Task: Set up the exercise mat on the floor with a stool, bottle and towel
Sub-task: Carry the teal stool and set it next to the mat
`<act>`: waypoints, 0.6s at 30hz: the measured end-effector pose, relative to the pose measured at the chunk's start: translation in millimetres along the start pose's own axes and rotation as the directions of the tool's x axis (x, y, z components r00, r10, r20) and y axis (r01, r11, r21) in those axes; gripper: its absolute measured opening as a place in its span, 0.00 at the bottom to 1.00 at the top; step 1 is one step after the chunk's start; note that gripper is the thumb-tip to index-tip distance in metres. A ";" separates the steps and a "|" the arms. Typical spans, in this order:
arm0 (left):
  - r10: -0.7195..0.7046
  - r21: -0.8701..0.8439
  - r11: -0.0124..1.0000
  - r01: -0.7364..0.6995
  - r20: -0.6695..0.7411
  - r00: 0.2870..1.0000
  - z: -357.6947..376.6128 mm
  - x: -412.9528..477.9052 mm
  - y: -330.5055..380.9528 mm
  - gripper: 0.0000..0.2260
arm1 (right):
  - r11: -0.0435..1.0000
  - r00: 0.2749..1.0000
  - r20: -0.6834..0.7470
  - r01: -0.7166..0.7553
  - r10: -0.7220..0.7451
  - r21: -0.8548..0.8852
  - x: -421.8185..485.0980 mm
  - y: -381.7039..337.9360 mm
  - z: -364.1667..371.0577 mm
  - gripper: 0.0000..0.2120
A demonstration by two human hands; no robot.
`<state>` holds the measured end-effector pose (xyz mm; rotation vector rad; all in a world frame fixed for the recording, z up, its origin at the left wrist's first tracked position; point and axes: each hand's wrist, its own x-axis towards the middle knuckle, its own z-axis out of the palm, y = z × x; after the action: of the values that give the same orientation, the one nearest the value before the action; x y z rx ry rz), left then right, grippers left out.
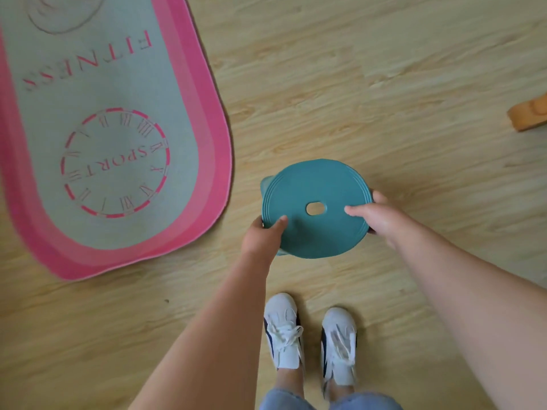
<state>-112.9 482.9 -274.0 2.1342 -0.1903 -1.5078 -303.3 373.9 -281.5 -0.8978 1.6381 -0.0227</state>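
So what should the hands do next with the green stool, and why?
Probably set the stool down on the floor beside the mat, then let go: the left hand and right hand both grip its seat edge, close to the mat.

mat (pixel 112 128) cut off left, top | stool (pixel 313 184) legs mostly hidden
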 end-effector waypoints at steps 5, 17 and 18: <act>-0.067 -0.019 0.998 0.068 0.042 0.997 -17.6 46.2 -10.0 0.14 | 0.999 0.999 0.032 0.013 -0.011 -0.035 49.1 -2.8 37.8 0.15; -0.073 -0.042 0.996 0.074 0.017 0.997 6.7 91.7 -23.6 0.17 | 0.995 0.998 -0.053 0.022 -0.027 -0.101 105.7 8.3 51.6 0.26; -0.078 -0.039 0.996 0.078 0.015 0.997 7.5 91.6 -23.0 0.17 | 0.992 0.996 -0.072 0.039 -0.048 -0.121 107.3 8.2 51.2 0.25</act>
<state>-89.8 463.7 -363.9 2.1226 -0.0818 -1.5576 -263.7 342.8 -389.5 -1.0347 1.7036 0.0117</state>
